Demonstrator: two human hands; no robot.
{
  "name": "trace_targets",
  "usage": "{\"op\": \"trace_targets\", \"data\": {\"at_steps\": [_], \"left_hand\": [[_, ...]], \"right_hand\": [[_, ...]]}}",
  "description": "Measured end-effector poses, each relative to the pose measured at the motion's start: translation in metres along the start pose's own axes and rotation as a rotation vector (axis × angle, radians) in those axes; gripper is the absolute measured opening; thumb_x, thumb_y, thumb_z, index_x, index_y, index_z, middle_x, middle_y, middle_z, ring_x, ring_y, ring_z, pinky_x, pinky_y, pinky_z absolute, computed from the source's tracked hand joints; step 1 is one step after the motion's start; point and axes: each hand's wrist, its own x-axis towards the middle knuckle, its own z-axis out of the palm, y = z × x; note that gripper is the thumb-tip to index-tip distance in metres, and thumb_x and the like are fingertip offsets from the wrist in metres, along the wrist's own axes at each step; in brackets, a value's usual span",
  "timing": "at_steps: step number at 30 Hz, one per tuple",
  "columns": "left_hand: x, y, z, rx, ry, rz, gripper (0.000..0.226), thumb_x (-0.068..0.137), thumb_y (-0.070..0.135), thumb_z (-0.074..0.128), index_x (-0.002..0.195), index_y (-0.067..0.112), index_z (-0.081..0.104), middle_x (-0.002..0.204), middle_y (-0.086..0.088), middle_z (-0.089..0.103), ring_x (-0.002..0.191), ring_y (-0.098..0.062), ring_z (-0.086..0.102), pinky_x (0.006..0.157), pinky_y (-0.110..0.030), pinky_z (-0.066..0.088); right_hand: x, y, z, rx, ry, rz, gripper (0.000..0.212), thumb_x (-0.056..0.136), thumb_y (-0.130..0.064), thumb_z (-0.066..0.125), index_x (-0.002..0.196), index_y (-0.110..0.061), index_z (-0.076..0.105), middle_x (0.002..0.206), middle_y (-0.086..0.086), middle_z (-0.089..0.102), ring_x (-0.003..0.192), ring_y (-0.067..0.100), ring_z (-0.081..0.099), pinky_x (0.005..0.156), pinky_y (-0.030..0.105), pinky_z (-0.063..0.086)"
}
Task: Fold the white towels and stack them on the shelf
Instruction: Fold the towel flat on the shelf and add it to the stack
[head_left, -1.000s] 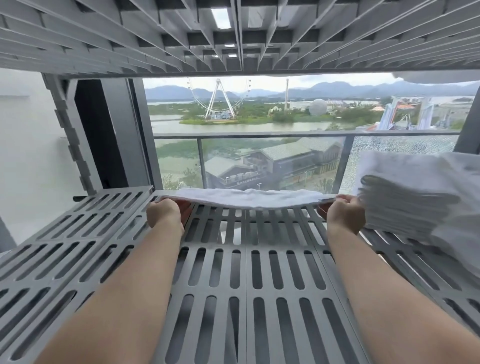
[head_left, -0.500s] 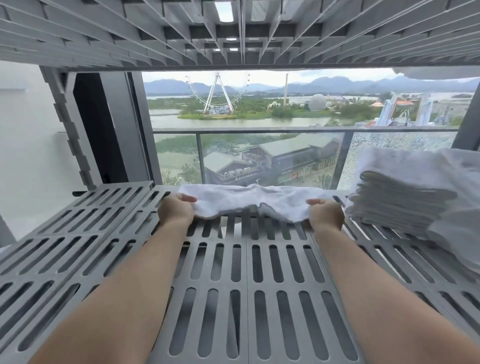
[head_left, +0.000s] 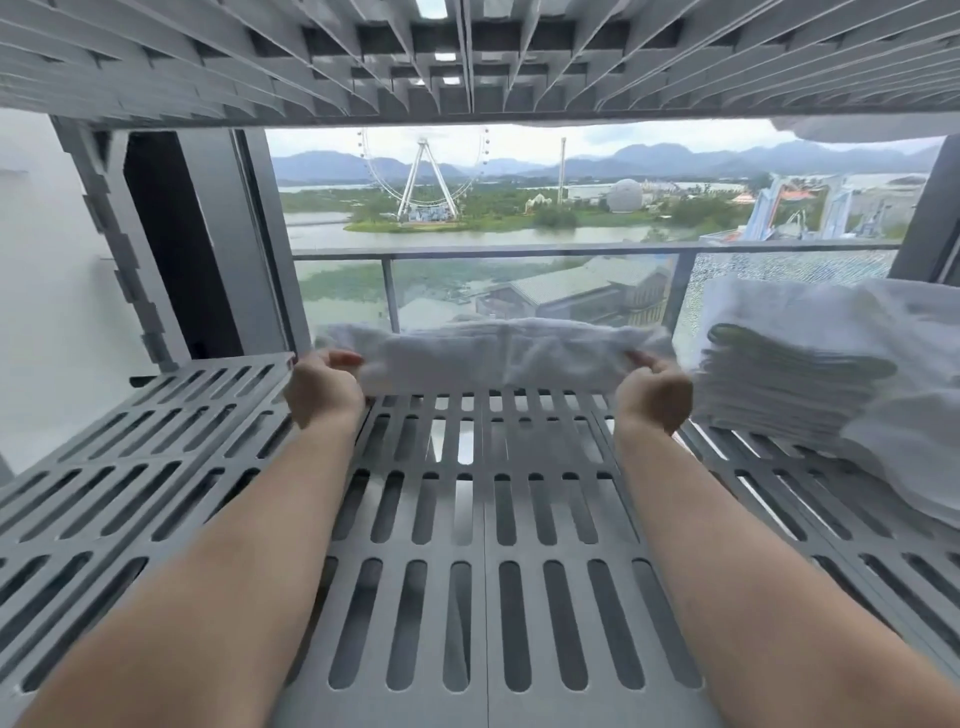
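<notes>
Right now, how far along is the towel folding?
Done: a stack of folded towels sits on the slatted shelf, at the right. In hand: the left hand and right hand grip the ends of one white towel. Left: finishing its fold and stacking it.

The single head view looks forward along both forearms, over the slatted shelf (head_left: 483, 597), toward the window (head_left: 519, 218) beyond the fingers (head_left: 345, 358).

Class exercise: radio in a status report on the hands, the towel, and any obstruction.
Left hand and right hand each grip an end of the white towel, held over the slotted shelf. Folded towel stack sits right. Nothing blocking.
</notes>
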Motion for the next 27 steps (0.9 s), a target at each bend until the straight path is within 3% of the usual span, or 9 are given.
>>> {"op": "trace_targets", "data": {"at_steps": [3,6,8,11,15,20,24,27], "left_hand": [[-0.013,-0.013,-0.003,0.087,-0.108,-0.060,0.045,0.087,-0.008,0.043,0.074,0.026,0.070,0.089,0.006,0.065,0.084,-0.018,0.062,0.078,-0.029,0.054],[-0.016,-0.015,-0.019,0.122,-0.103,-0.073,0.044,0.088,-0.007,0.042,0.087,0.025,0.073,0.095,0.003,0.066,0.088,-0.022,0.063,0.085,-0.033,0.055],[-0.025,-0.020,-0.030,0.157,-0.154,-0.100,0.041,0.092,-0.006,0.042,0.090,0.021,0.072,0.097,-0.002,0.066,0.081,-0.022,0.067,0.080,-0.034,0.058],[-0.048,-0.021,-0.048,0.200,-0.184,-0.080,0.037,0.094,-0.007,0.041,0.098,0.016,0.070,0.101,-0.006,0.065,0.068,-0.020,0.070,0.072,-0.037,0.062],[-0.080,-0.017,-0.075,0.352,-0.092,0.052,0.039,0.093,-0.004,0.036,0.108,0.017,0.065,0.125,-0.014,0.051,0.074,-0.020,0.049,0.071,-0.035,0.043],[-0.112,-0.020,-0.103,0.524,-0.112,0.129,0.038,0.094,-0.001,0.032,0.109,0.020,0.060,0.138,-0.011,0.041,0.085,-0.030,0.057,0.074,-0.041,0.042],[-0.127,-0.023,-0.121,0.635,-0.175,0.194,0.030,0.094,0.003,0.034,0.092,0.022,0.058,0.129,-0.008,0.051,0.069,-0.020,0.050,0.074,-0.039,0.037],[-0.131,-0.023,-0.136,0.680,-0.205,0.201,0.027,0.094,0.011,0.034,0.092,0.018,0.060,0.132,-0.009,0.054,0.068,-0.021,0.051,0.074,-0.041,0.038]], "right_hand": [[-0.003,0.021,-0.009,-0.096,-0.154,0.151,0.040,0.083,0.000,0.048,0.105,-0.015,0.078,0.107,0.005,0.076,0.099,0.028,0.070,0.090,0.033,0.056],[-0.001,0.022,-0.027,-0.106,-0.155,0.129,0.035,0.082,-0.001,0.052,0.103,-0.014,0.076,0.107,0.004,0.076,0.094,0.022,0.067,0.086,0.026,0.051],[-0.007,0.026,-0.037,-0.169,-0.189,0.104,0.033,0.084,-0.001,0.052,0.103,-0.014,0.076,0.108,0.007,0.075,0.098,0.027,0.067,0.086,0.028,0.050],[-0.020,0.029,-0.048,-0.262,-0.255,0.011,0.039,0.085,0.005,0.048,0.110,-0.011,0.074,0.120,0.012,0.070,0.113,0.030,0.063,0.101,0.031,0.047],[-0.034,0.030,-0.065,-0.341,-0.326,-0.115,0.048,0.084,0.011,0.042,0.113,-0.011,0.073,0.123,0.014,0.067,0.119,0.031,0.058,0.107,0.038,0.045],[-0.045,0.028,-0.093,-0.448,-0.383,-0.193,0.046,0.085,0.011,0.042,0.116,-0.004,0.071,0.125,0.020,0.064,0.121,0.034,0.054,0.103,0.035,0.042],[-0.061,0.025,-0.120,-0.551,-0.401,-0.278,0.044,0.086,0.010,0.042,0.118,-0.003,0.070,0.124,0.023,0.060,0.116,0.037,0.054,0.100,0.038,0.043],[-0.076,0.023,-0.139,-0.669,-0.397,-0.316,0.040,0.089,0.005,0.042,0.117,-0.003,0.069,0.123,0.022,0.060,0.111,0.037,0.057,0.096,0.040,0.046]]}}
